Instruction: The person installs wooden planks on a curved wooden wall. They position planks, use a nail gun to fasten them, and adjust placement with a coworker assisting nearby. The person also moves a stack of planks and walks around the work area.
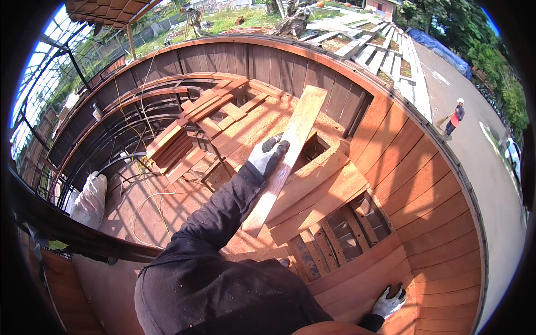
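Note:
My left hand (267,157), in a grey and dark work glove, is closed around a long wooden plank (307,114). The plank is tilted across the middle of the view, over other boards. Down at the lower right, my right hand (389,304) in a similar glove presses on the fitted wooden boards (357,279) beside the curved wall, fingers spread and holding nothing. Between the hands, loose planks (324,204) lie across an open frame of dark joists (329,243).
A curved wood-panelled wall (430,184) rings the work area. Stacked planks (173,148) lie on a stand at left, near a yellow cord (131,128) and a white sack (89,198). Beyond the wall, a person (455,120) in a white hat stands on the pavement.

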Tool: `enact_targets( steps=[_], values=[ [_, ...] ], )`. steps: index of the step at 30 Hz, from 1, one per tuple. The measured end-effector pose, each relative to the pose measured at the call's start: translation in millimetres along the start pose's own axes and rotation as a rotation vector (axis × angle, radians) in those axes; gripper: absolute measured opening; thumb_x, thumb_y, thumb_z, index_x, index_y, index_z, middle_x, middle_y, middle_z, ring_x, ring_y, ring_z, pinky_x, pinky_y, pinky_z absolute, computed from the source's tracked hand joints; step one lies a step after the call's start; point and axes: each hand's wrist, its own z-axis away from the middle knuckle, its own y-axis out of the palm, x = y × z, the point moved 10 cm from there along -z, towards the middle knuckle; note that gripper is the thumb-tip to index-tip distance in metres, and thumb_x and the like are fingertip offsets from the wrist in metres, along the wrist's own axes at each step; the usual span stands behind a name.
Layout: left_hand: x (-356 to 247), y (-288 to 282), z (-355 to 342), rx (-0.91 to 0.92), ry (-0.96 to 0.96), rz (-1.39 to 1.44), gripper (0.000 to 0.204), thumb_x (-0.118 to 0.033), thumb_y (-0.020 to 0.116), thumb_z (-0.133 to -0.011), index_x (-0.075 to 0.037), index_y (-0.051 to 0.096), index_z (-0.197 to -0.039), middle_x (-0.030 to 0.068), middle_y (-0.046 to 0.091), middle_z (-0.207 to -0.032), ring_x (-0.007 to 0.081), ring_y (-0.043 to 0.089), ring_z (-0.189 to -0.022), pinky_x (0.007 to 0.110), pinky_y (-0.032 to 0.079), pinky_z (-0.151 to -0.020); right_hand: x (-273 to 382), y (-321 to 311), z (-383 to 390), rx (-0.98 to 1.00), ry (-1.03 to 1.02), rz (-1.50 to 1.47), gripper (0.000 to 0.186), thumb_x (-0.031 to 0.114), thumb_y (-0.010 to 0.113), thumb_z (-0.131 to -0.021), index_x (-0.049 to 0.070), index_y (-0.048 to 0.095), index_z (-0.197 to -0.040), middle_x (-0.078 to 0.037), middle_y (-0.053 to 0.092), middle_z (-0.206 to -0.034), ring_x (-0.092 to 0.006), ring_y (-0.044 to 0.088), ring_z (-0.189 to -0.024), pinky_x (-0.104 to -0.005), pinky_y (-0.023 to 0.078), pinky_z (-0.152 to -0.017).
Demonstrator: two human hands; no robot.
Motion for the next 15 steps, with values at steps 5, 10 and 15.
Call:
enact_targets(
  steps=[5,10,15],
  values=[
    [-127,-58,-153,-0.157,0.358,-0.32,0.037,-0.027,0.054,-0.096,0.0,0.06,-0.121,0.013,0.067,-0.115,0.0229,0.062,-0.102,0.032,0.045,-0.091,-2,-2,4,0.008,0.032,-0.01,0.054,0.029,0.063,-0.087,0.006,0.052,-0.134,-0.021,0.05,-0.13,-0.0387,0.043,-0.122,-0.0502,0.035,-0.105],
    [-235,-98,-215,-0.35,0.332,-0.521,0.054,-0.046,0.05,-0.095,-0.003,0.06,-0.127,0.017,0.063,-0.123,0.0286,0.059,-0.109,0.037,0.045,-0.093,0,-2,2,-0.01,0.001,0.006,0.053,0.031,0.065,-0.086,0.008,0.052,-0.133,-0.019,0.049,-0.131,-0.0387,0.042,-0.124,-0.0504,0.034,-0.106],
    [-210,-30,-162,-0.268,0.787,-0.841,0.039,-0.037,0.049,-0.097,-0.001,0.064,-0.098,0.0143,0.069,-0.093,0.029,0.064,-0.083,0.038,0.048,-0.077,0,-6,2,0.018,0.058,0.006,0.055,0.034,0.066,-0.085,0.011,0.053,-0.132,-0.019,0.049,-0.131,-0.0391,0.043,-0.123,-0.0501,0.034,-0.107]
  ],
)
